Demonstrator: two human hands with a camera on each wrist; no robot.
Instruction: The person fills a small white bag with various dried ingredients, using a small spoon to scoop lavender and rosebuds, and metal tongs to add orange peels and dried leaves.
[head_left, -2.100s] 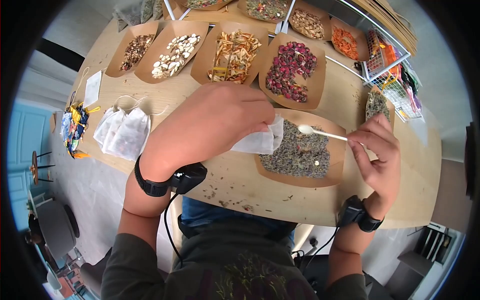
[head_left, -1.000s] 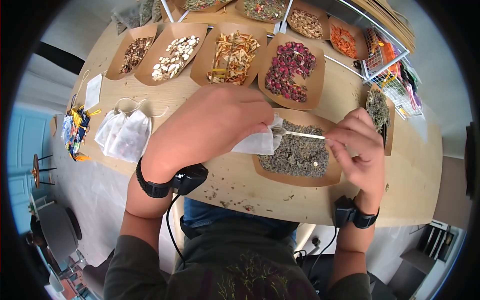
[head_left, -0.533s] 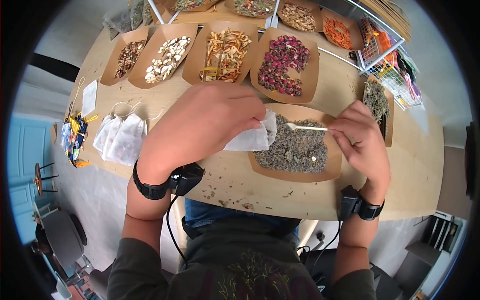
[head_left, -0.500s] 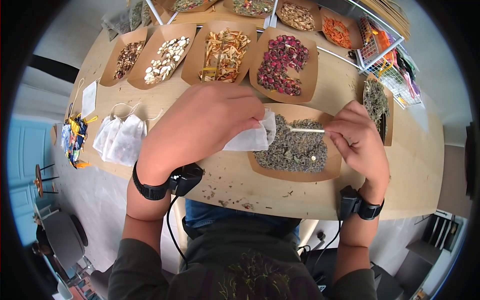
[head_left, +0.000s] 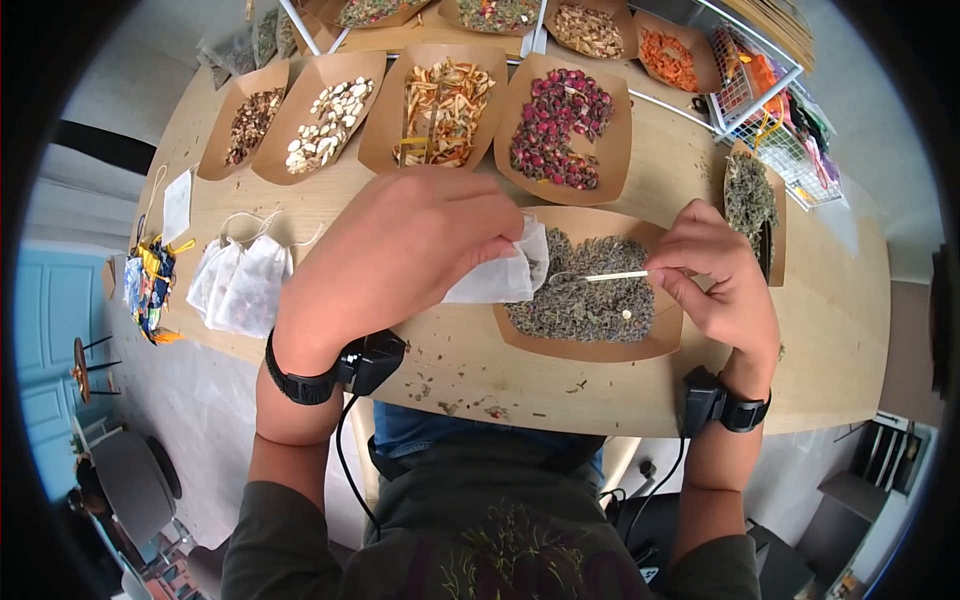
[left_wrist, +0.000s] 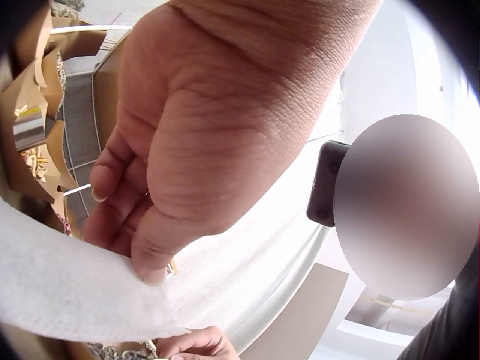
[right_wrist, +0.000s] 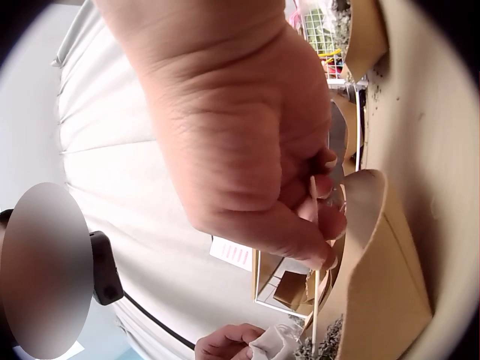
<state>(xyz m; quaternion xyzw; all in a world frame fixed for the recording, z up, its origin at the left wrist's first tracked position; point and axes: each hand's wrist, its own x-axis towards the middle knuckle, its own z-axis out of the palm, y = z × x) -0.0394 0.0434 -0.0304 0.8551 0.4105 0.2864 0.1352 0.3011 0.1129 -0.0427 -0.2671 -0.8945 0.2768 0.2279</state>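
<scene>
My left hand (head_left: 410, 240) pinches the rim of a white drawstring-type cloth pouch (head_left: 495, 278), whose mouth faces right over the edge of a brown paper tray (head_left: 655, 350). Dried grey-purple flower buds, like lavender (head_left: 595, 312), fill that tray. Between thumb and fingers, my right hand (head_left: 712, 270) holds a small pale spoon (head_left: 615, 276) by the end of its handle. The spoon's bowl is down among the buds, close to the pouch mouth. In the left wrist view the pouch cloth (left_wrist: 75, 285) hangs below the thumb. The right wrist view shows the spoon handle (right_wrist: 316, 300) pointing down to the buds.
Behind are paper trays of rosebuds (head_left: 565, 120), dried peel-like strips (head_left: 470, 100), white slices (head_left: 330, 120) and brown bits (head_left: 250, 125). Filled white pouches (head_left: 245, 285) lie left. A wire basket (head_left: 765, 110) and another herb tray (head_left: 750, 205) stand right.
The spoon went left to the pouch mouth, then back slightly right over the buds, and its bowl is now lower among them. The left hand keeps its hold on the pouch.
</scene>
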